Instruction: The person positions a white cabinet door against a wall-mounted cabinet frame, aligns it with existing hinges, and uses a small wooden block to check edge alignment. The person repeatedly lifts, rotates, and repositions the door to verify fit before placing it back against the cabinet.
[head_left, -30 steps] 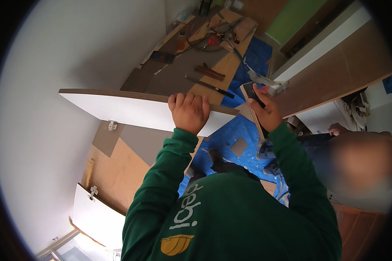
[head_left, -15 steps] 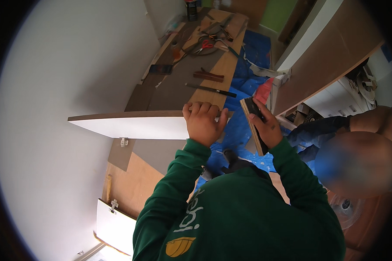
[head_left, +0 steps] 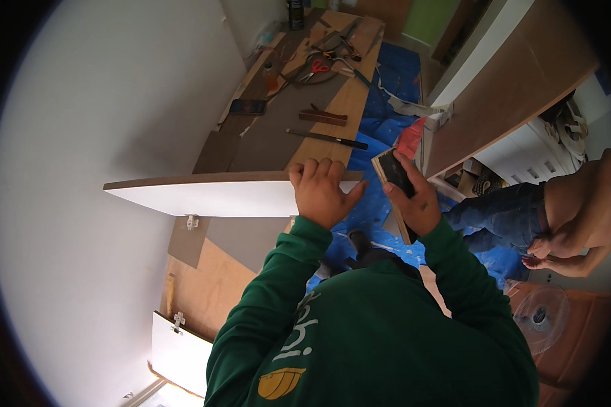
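From here, the left hand (head_left: pixel 324 195) drapes its fingers (head_left: pixel 311 167) over the top of a long white brown-edged panel (head_left: pixel 231 198), gripping or not I can't tell; the right hand (head_left: pixel 417 203) clasps a black-faced, pale-edged rectangular block (head_left: pixel 391 171) beside the panel's end

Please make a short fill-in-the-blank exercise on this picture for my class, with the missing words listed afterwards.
1. The left hand and right hand come out of ____ sleeves.
2. The block is in the hand on the person's ____ side.
3. The broad face of the board is ____.
4. The scissors have ____ handles.

Missing words: green; right; white; red.
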The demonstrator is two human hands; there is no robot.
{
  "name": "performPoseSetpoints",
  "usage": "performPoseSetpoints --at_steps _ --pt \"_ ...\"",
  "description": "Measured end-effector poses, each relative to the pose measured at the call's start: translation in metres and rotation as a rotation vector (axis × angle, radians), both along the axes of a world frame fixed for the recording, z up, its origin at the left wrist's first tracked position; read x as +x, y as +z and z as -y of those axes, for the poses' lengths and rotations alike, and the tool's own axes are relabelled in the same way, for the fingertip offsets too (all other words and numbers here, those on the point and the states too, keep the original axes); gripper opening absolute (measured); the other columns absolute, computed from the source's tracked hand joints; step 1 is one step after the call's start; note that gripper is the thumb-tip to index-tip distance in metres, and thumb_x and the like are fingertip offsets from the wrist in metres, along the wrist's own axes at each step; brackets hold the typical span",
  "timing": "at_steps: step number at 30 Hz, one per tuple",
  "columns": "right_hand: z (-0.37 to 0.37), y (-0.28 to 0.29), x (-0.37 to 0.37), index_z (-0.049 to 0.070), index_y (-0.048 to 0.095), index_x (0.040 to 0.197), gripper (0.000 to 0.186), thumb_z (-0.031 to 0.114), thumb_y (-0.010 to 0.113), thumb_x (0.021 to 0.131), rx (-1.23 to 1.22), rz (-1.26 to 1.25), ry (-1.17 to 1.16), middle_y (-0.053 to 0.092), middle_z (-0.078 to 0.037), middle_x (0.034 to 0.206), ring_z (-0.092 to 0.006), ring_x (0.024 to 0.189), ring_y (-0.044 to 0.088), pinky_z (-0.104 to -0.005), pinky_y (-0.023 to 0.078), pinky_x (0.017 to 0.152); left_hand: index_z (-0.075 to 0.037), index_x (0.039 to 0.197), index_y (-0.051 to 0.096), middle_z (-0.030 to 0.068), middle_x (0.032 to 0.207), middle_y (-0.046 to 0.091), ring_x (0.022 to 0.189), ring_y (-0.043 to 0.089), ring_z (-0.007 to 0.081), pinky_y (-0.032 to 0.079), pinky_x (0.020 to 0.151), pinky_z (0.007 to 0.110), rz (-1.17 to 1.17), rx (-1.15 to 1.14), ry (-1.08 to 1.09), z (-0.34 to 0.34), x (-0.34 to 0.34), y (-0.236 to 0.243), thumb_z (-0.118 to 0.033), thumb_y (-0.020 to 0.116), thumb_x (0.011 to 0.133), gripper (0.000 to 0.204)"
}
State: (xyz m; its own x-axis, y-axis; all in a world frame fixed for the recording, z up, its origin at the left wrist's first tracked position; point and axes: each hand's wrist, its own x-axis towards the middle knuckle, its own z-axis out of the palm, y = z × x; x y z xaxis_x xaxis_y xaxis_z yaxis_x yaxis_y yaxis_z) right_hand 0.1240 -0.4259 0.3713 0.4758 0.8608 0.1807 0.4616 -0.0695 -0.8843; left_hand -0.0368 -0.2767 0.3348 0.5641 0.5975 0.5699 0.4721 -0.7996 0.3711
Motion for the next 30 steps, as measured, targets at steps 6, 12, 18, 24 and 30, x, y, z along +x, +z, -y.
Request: performPoseSetpoints --at_steps 6,12,18,24,30 --pt "0.002 -0.004 -0.010 0.003 0.051 0.156 0.066 0.017 0.077 0.097 0.013 0.212 0.118 0.066 -0.017 0.115 -0.0243 0.105 0.066 -0.0347 0.051 0.095 -0.011 0.089 0.069 0.0036 0.089 0.067 0.094 0.061 0.0286 0.039 0.097 0.051 0.021 0.026 -0.019 -0.005 -0.001 -0.008 -0.045 0.090 0.070 0.044" --pt "-0.017 -0.008 -0.002 0.010 0.053 0.157 0.064 0.026 0.076 0.099 -0.020 0.210 0.070 0.064 -0.017 0.111 -0.0259 0.101 0.065 -0.0345 0.052 0.090 -0.012 0.092 0.067 0.0038 0.092 0.066 0.097 0.061 0.0295 0.040 0.097 0.051 0.012 0.024 -0.034 -0.005 -0.004 -0.009 -0.047 0.090 0.070 0.047" --pt "-0.014 0.007 0.008 0.003 0.049 0.159 0.063 0.019 0.071 0.102 -0.218 0.209 0.109 0.063 -0.016 0.112 -0.0214 0.098 0.063 -0.0327 0.051 0.091 -0.011 0.097 0.067 0.0046 0.095 0.066 0.100 0.060 0.0298 0.040 0.098 0.051 -0.034 -0.003 -0.020 -0.004 -0.004 -0.010 -0.049 0.090 0.070 0.051" --pt "-0.026 0.009 -0.016 0.011 0.051 0.159 0.064 0.031 0.072 0.102 -0.140 0.146 0.096 0.062 -0.016 0.111 -0.0260 0.102 0.066 -0.0350 0.054 0.090 -0.010 0.108 0.065 0.0060 0.102 0.066 0.099 0.061 0.0296 0.040 0.099 0.049 0.063 0.030 0.008 -0.004 -0.001 -0.014 -0.046 0.090 0.068 0.059" --pt "-0.023 0.013 -0.005 0.010 0.052 0.158 0.063 0.031 0.072 0.102 -0.260 0.195 0.146 0.060 -0.015 0.110 -0.0263 0.098 0.065 -0.0351 0.054 0.085 -0.010 0.106 0.065 0.0066 0.101 0.065 0.098 0.063 0.0301 0.041 0.099 0.048 0.079 -0.019 -0.005 -0.006 -0.003 -0.013 -0.042 0.091 0.067 0.057"
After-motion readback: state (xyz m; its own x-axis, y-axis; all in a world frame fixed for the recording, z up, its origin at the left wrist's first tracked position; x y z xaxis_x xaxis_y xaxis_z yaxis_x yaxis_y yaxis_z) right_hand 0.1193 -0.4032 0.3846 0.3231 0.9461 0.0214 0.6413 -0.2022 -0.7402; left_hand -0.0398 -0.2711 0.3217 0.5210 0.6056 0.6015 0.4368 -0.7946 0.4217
